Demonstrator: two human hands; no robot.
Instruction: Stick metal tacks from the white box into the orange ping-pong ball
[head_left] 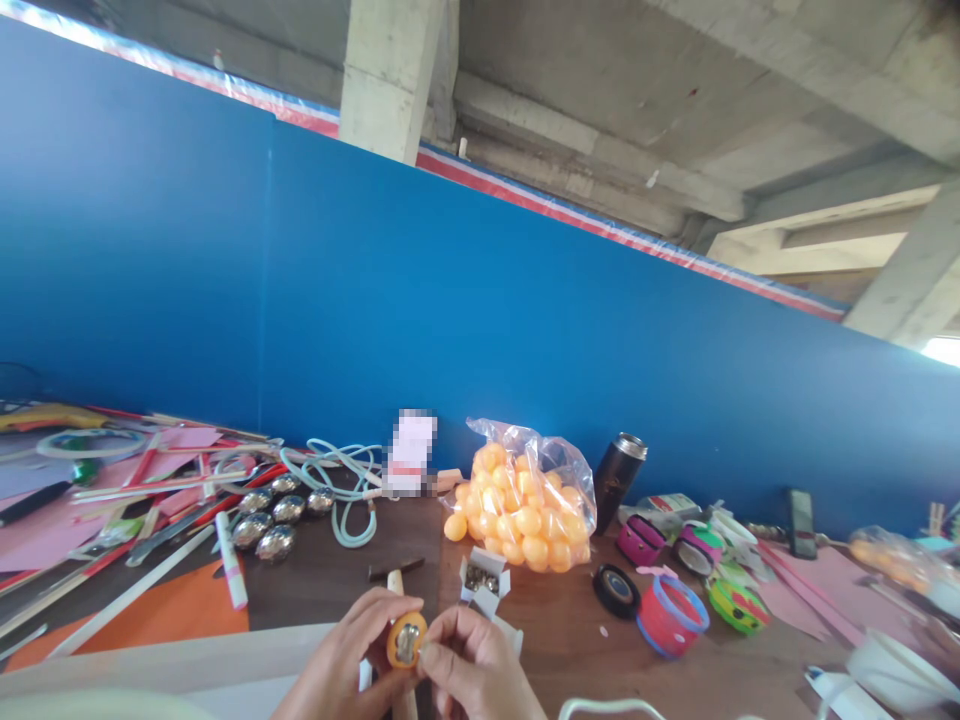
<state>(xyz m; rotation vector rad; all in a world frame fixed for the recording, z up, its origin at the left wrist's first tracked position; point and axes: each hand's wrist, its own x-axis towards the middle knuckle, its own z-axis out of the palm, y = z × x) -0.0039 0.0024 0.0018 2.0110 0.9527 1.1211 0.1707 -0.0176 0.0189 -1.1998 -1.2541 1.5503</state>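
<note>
My left hand (356,655) grips an orange ball (393,650), like a table tennis ball, between thumb and fingers. Shiny silver material (407,643) shows on the side facing me. At the ball's right edge, my right hand (476,668) is pinched closed; whatever its fingertips hold is too small to make out. Below the ball, a pale wooden stick or handle (405,705) passes between the hands. Just beyond them stands a small open white box (501,580) with small metallic pieces (480,578) inside. A dark, thin tool (396,570) lies behind my left hand.
A clear bag of orange balls (525,505) stands before the blue partition (487,320), with a black flask (619,480) beside it. Several silver balls (277,542), a pale blue cord (352,525) and craft sticks lie left. Black tape (616,590) and a red cup (671,620) sit right.
</note>
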